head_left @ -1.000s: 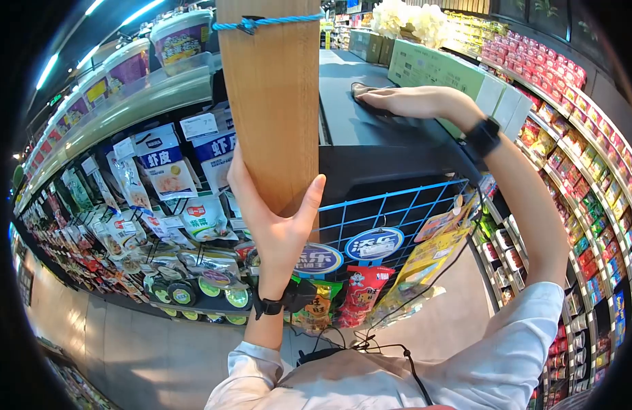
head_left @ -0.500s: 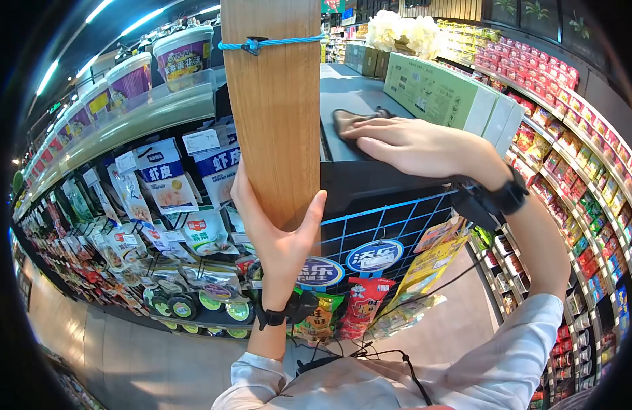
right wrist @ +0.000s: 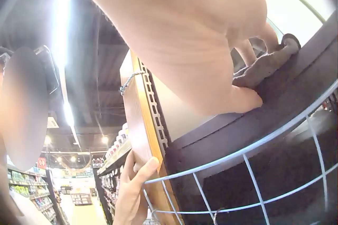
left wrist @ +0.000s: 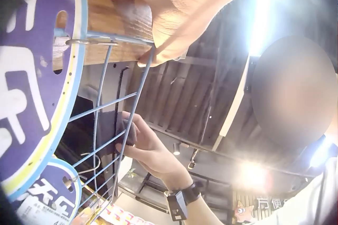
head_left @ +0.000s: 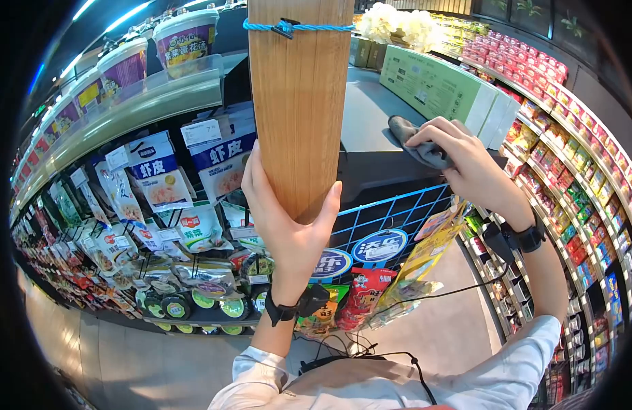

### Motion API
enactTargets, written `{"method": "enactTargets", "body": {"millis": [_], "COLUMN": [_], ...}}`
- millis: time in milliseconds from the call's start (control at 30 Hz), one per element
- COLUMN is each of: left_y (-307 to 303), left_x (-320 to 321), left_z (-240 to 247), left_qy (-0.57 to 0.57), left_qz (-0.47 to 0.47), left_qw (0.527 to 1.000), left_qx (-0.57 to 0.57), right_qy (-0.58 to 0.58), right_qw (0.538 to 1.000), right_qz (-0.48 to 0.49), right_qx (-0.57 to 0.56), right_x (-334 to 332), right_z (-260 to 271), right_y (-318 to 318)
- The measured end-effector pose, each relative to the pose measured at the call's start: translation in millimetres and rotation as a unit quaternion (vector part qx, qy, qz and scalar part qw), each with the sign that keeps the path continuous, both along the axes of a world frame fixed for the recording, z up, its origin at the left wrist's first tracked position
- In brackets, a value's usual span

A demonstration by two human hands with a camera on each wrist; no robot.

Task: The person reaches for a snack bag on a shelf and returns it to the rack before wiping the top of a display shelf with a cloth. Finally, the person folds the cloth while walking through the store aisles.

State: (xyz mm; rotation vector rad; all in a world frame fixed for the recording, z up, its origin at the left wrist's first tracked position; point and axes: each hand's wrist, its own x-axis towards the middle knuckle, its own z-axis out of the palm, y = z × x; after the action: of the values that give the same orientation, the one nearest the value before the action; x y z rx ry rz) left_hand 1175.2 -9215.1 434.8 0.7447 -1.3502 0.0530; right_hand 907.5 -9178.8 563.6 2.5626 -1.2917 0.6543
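Observation:
A tall wooden post point(head_left: 299, 102) with a blue cord point(head_left: 309, 27) tied round it stands at the end of the shelving. My left hand point(head_left: 292, 239) grips its lower part, thumb along the right side and fingers on the left. To the right, my right hand point(head_left: 476, 164) holds a grey cloth point(head_left: 425, 154) at the front edge of the dark shelf top point(head_left: 367, 102). In the right wrist view the bunched cloth point(right wrist: 266, 69) lies along that edge under bent fingers, with the thumb low at the front.
A long green box point(head_left: 432, 82) and white flowers point(head_left: 398, 24) stand behind the cloth. A blue wire grid point(head_left: 398, 208) hangs below the edge, bearing round signs point(head_left: 378, 246) and snack bags point(head_left: 362, 297). Hanging packets point(head_left: 162, 171) fill the left shelving; stocked shelves point(head_left: 568, 157) curve right.
My right hand has drawn the cloth from farther back on the shelf top to its front edge, and rightward. The left hand keeps hold of the post while the head view has shifted slightly.

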Motion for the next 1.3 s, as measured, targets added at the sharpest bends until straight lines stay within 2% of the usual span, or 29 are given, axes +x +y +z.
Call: {"method": "enactTargets", "body": {"millis": [100,200,333,467,633,733,767,867,900,1000,1067,1233,1267,1300], "left_y": [-0.2,2.3,7.8,30.0,78.9,114.6,128.4,170.4,184.6,205.2,222.1,254.7,256.1,254.5], "left_x": [-1.1,-2.5,-4.4,-4.2,-24.4,-51.7,-70.2,-118.4,-140.2,-204.7,-245.1,-326.8,-339.0,-351.7], "left_z": [-0.1,2.0,3.9,10.5,-0.2,-16.8,-23.3,-53.2,-57.7,-71.2,-74.9,-94.7,-108.9,-116.0], "left_qy": [0.007,0.016,0.027,0.075,0.005,-0.020,0.001,-0.100,-0.147,-0.305,-0.421,-0.457,-0.453,-0.453], "left_qz": [-0.002,-0.005,-0.022,-0.130,0.050,0.096,0.085,0.032,-0.023,-0.193,-0.216,-0.366,-0.377,-0.410], "left_qw": [1.000,1.000,0.999,0.985,0.997,0.995,0.996,0.993,0.984,0.910,0.852,0.769,0.776,0.754], "left_qx": [0.001,0.007,0.022,0.089,0.051,-0.025,-0.042,0.050,0.094,0.204,0.227,0.258,0.224,0.240], "right_qy": [-0.064,0.003,-0.027,-0.069,-0.152,-0.220,-0.244,-0.299,-0.306,-0.334,-0.353,-0.384,-0.391,-0.389], "right_qw": [0.996,0.996,0.995,0.988,0.975,0.958,0.950,0.931,0.929,0.916,0.905,0.895,0.891,0.893], "right_qz": [0.009,0.023,0.015,0.016,-0.040,-0.081,-0.096,-0.118,-0.113,-0.111,-0.110,-0.030,-0.015,-0.010], "right_qx": [0.064,0.089,0.099,0.138,0.159,0.164,0.168,0.176,0.174,0.193,0.209,0.224,0.229,0.227], "right_x": [-3.1,-8.9,-6.6,-28.4,-98.9,-152.7,-168.8,-222.7,-239.5,-272.2,-290.3,-315.9,-318.7,-321.1], "right_z": [3.7,-7.2,-45.4,-81.8,-142.3,-179.9,-189.8,-228.0,-243.3,-259.8,-268.4,-287.4,-289.9,-288.8], "right_y": [16.2,53.3,121.2,176.7,223.9,252.3,263.3,291.6,298.3,314.8,322.2,323.9,323.1,322.7]}}
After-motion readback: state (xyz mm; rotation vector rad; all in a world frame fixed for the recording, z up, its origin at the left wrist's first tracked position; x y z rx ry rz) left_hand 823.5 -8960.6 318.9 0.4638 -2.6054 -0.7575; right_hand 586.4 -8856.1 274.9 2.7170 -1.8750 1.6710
